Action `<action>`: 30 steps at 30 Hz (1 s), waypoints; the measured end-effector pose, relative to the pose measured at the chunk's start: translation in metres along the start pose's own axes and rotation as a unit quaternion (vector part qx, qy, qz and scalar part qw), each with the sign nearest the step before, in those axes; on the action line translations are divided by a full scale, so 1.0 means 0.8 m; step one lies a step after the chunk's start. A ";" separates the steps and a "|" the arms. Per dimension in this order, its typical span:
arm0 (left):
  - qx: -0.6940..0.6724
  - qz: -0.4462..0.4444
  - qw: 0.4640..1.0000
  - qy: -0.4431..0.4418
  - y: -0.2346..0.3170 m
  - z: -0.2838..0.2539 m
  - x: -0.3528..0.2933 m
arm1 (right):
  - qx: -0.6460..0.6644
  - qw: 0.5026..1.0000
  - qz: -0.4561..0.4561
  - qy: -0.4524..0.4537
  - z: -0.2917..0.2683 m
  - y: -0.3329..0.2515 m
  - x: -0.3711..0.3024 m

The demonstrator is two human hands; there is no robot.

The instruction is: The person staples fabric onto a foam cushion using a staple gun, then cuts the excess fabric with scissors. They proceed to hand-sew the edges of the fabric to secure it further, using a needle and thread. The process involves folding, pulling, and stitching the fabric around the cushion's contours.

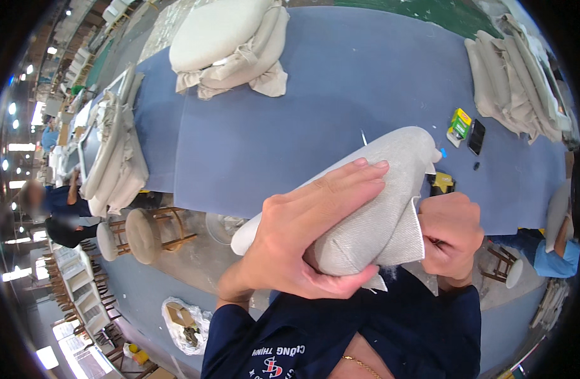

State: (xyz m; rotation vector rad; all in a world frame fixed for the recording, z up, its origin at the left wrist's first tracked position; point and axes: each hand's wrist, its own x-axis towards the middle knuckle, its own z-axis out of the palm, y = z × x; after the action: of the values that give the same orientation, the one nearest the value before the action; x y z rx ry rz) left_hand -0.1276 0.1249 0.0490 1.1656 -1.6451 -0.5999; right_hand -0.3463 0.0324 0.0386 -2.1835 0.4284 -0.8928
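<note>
A padded seat cushion in light grey-beige woven fabric is held up on its edge, tilted, above the table's near edge. My left hand is wrapped round its lower end, fingers over the covered face and thumb underneath. Loose cut fabric hangs from the cushion's right side. Right beside that flap, my right hand is closed in a fist; what it grips is hidden. A yellow-and-black object lies on the table just beyond my right hand, partly covered.
The blue-grey table bears stacked covered cushions at the far left and more at the right. A yellow-green box and a phone lie at right. Stools stand left; other people work at both sides.
</note>
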 end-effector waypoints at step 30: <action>0.055 -0.031 0.998 -0.017 0.011 0.032 0.005 | -0.053 0.991 -0.002 0.122 0.015 -0.007 -0.049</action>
State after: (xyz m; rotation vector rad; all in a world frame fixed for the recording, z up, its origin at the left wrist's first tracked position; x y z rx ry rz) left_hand -0.1543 0.1214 0.0478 1.2958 -1.6939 -0.5779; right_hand -0.3655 0.0633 0.0184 -2.1772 0.6013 -1.1700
